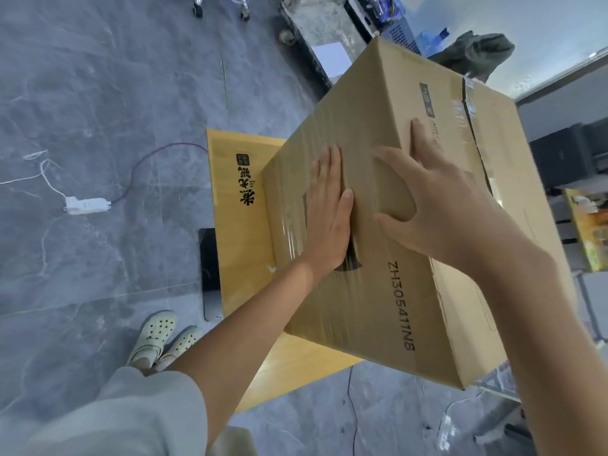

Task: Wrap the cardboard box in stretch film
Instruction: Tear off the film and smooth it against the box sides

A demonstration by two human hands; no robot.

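Note:
A large brown cardboard box [388,291] marked ZH30541INB stands on a yellow flat carton [237,232] on the floor. Clear stretch film [289,232] with shiny wrinkles covers the lower part of the side facing me. My left hand [329,212] lies flat on that filmed side, fingers straight and together. My right hand [431,199] is spread over the box's upper edge, fingers on the top face and thumb on the side. The film roll is out of sight.
Grey marbled floor surrounds the box. A white power adapter [86,205] with cords lies at left. A black panel [210,274] sits beside the yellow carton. My feet in pale clogs [161,340] stand near the carton's corner. Dark furniture and clutter are at the back right.

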